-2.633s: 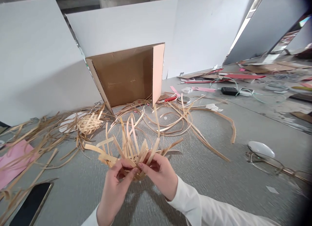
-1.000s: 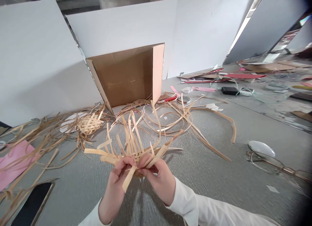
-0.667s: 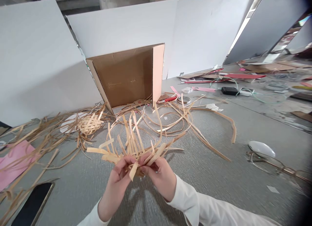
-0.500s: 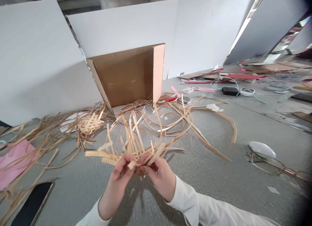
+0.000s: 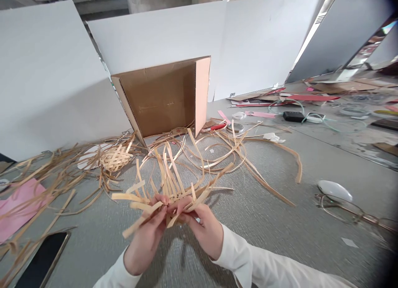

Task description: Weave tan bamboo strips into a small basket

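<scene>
Between my hands is a partly woven piece of flat tan strips (image 5: 174, 192), its loose ends fanning up and outward. My left hand (image 5: 149, 234) pinches one strip (image 5: 137, 225), whose end sticks out to the lower left over the fingers. My right hand (image 5: 202, 228) grips the woven piece from the right, fingers closed at its near edge. Much of the weave is hidden behind my fingers. At the left, a woven ball-like piece (image 5: 115, 157) lies among loose strips (image 5: 59, 172).
An open cardboard box (image 5: 164, 101) stands behind, against white panels (image 5: 168, 39). Red-handled scissors (image 5: 217, 126) and a tape roll (image 5: 235, 127) lie to its right. Eyeglasses (image 5: 357, 215) and a white mouse (image 5: 335, 191) are at right, a phone (image 5: 42, 261) and pink paper (image 5: 23, 205) at left.
The strip at my left hand has swung over to the lower left, and that hand's fingers have shifted their pinch. The woven piece has turned slightly; my right hand stays nearly in place.
</scene>
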Available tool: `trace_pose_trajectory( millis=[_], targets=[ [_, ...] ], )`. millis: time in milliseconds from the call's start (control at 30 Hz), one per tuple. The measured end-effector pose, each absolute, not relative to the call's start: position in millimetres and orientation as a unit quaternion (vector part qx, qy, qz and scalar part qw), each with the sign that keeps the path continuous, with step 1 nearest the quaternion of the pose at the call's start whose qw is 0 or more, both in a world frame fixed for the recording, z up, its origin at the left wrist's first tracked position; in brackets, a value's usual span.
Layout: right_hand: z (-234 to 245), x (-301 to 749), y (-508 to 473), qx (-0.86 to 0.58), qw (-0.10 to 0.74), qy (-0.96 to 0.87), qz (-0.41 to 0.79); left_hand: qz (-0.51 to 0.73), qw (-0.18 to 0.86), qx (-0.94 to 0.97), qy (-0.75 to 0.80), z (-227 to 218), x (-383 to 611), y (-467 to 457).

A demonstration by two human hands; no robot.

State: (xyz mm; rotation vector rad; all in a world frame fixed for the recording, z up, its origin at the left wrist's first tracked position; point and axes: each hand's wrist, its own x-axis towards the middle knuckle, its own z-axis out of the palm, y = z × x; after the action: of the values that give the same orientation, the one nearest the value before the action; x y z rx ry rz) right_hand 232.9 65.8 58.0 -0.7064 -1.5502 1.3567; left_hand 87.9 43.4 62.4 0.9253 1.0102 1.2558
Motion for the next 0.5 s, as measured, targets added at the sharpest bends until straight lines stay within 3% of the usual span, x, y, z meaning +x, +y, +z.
trace_pose_trajectory(
  millis=[233,500],
  targets=[
    [52.5,229.7,65.7,-0.331,0.510,-0.551,0.572,0.563,0.494,0.497,0.439,63.7,87.6,39.1],
    [58.3,228.2,66.8,-0.372,0.450,-0.505,0.635,0.572,0.398,0.498,0.517,56.3,89.6,39.0]
  ],
)
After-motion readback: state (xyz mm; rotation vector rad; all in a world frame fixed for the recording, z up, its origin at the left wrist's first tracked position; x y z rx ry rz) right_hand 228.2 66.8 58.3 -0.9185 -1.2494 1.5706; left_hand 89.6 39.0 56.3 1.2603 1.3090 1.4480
